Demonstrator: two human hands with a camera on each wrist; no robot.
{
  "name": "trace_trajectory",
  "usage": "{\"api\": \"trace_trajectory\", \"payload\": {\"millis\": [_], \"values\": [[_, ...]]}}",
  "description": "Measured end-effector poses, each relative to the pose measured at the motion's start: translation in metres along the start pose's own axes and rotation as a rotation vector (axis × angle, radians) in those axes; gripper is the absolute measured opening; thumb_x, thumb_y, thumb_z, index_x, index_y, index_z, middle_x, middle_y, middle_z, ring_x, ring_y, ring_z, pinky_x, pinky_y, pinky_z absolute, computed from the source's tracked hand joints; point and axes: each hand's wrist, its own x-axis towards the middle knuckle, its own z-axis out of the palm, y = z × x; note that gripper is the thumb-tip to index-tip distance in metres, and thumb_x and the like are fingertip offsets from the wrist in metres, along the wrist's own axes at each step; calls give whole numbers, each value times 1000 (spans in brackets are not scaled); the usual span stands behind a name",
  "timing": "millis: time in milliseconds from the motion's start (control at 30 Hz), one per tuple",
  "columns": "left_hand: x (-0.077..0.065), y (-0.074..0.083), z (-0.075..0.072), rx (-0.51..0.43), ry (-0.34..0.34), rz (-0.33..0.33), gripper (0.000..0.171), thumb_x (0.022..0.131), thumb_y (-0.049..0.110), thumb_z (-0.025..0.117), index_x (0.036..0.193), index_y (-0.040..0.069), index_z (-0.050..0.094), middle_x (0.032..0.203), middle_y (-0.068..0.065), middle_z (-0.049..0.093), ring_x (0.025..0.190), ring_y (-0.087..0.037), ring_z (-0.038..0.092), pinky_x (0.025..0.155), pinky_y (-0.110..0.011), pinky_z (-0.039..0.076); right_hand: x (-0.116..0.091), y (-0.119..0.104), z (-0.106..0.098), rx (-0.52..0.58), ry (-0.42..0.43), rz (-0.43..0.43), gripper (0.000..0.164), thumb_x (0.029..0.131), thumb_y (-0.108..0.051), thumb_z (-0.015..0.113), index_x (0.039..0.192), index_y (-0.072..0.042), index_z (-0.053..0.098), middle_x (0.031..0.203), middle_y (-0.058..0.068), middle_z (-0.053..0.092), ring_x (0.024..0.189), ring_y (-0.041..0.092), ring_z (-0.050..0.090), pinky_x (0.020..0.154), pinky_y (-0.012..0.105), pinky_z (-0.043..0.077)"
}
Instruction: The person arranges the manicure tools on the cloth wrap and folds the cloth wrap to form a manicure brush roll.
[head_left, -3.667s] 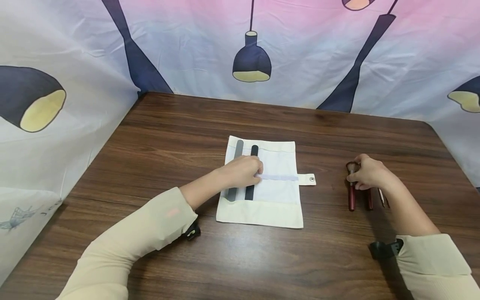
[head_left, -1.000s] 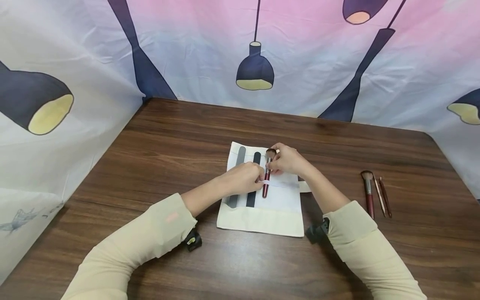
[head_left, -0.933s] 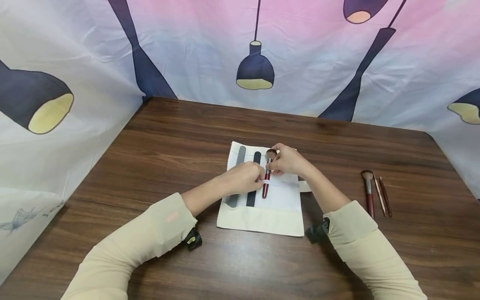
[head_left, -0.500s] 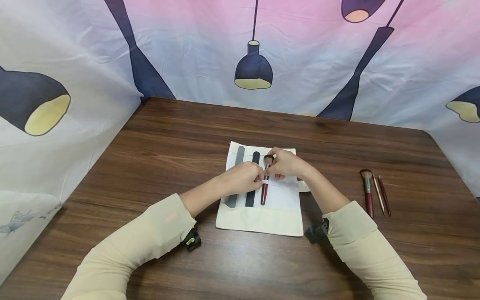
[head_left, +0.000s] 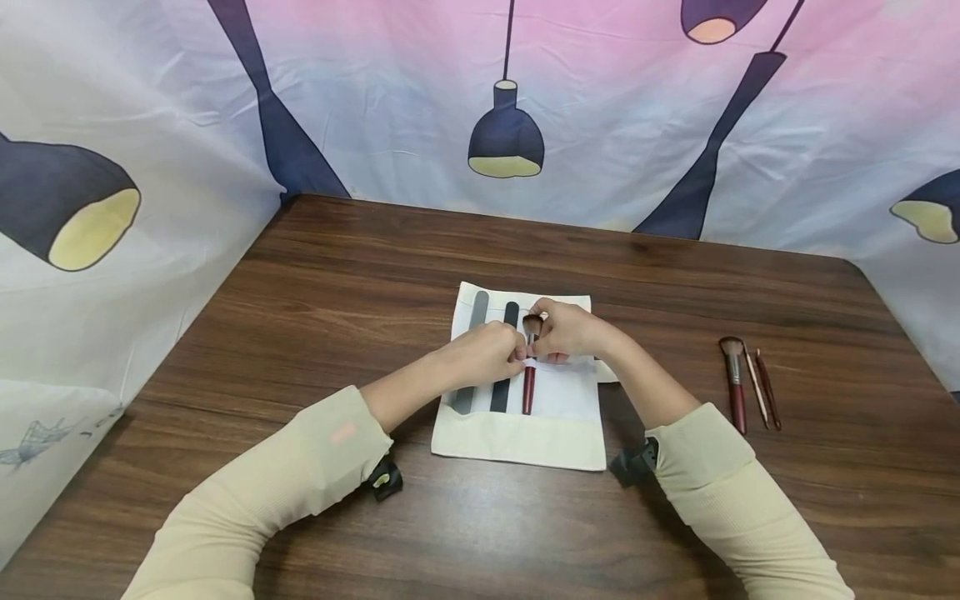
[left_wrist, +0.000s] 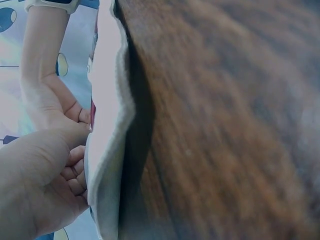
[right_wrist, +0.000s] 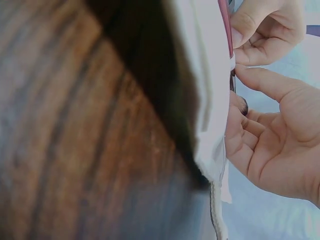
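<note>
A cream fabric brush roll (head_left: 517, 440) lies spread on the wooden table, its front edge folded into a pocket. My right hand (head_left: 573, 329) pinches a makeup brush (head_left: 528, 390) near its head, bristles pointing away from me. The red handle runs under the white elastic band (head_left: 532, 363), its end close to the pocket's edge. My left hand (head_left: 487, 354) pinches the band just left of the handle. Under that hand lie a grey strip (head_left: 480, 310) and a black strip (head_left: 512, 315), both partly hidden. In the right wrist view, both hands' fingertips meet at the band.
Right of the roll lie a larger red-handled makeup brush (head_left: 735, 387) and two thin sticks, one pinkish (head_left: 756, 387) and one dark red (head_left: 768, 392). The roll's strap (head_left: 606, 372) sticks out under my right forearm. A printed cloth (head_left: 375, 108) hangs behind the table.
My right hand took the brush from the group at right and brought it to the roll. Lately it slid the brush toward me through the band. My left hand stayed at the band.
</note>
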Motion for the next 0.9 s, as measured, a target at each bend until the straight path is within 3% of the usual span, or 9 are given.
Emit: {"api": "trace_trajectory", "payload": {"millis": [100,233,367,467,667,800,900], "values": [[1,0,-1,-11,-6,-3,11,86,8,62,90,1,68,62,3,56,50,-5,42,50,-17,35,-3,1,-4,6,3,-10,61,84,-5,62,135,0,29,85,12,63,63,19,60,61,30,50],[2,1,-1,-28,-20,-18,9,86,8,62,88,2,68,59,4,54,50,-5,43,51,-18,35,-19,2,-12,-109,95,-34,66,86,-12,64,140,-6,25,92,11,62,67,17,61,62,31,48],[3,1,0,-19,-19,-29,8,86,9,62,87,4,68,59,5,54,52,-6,45,53,-19,38,-48,6,-23,-264,221,-56,59,87,-17,64,137,-6,35,90,8,61,65,17,59,59,33,46],[3,2,1,-9,-11,-26,8,86,10,62,86,5,68,60,5,55,53,-6,47,54,-19,39,-76,19,-34,-284,283,-47,52,88,-20,62,133,-4,41,91,9,62,67,16,60,60,36,47],[3,3,0,-10,-17,-24,8,86,10,61,85,5,68,60,5,55,53,-7,47,54,-20,39,-124,63,-56,-283,393,98,50,90,-22,59,130,1,42,93,16,66,70,19,65,59,37,49],[1,4,-1,-8,-14,-25,8,86,9,61,83,6,68,60,4,55,54,-7,48,54,-21,40,-142,92,-62,-336,481,221,50,91,-22,58,128,8,42,98,26,63,71,28,63,58,43,46],[0,4,-1,-5,-10,-26,8,86,9,61,83,6,68,63,4,56,56,-7,49,56,-21,41,-149,109,-66,-358,476,300,53,91,-23,56,126,13,40,102,30,59,71,32,60,58,44,45]]}}
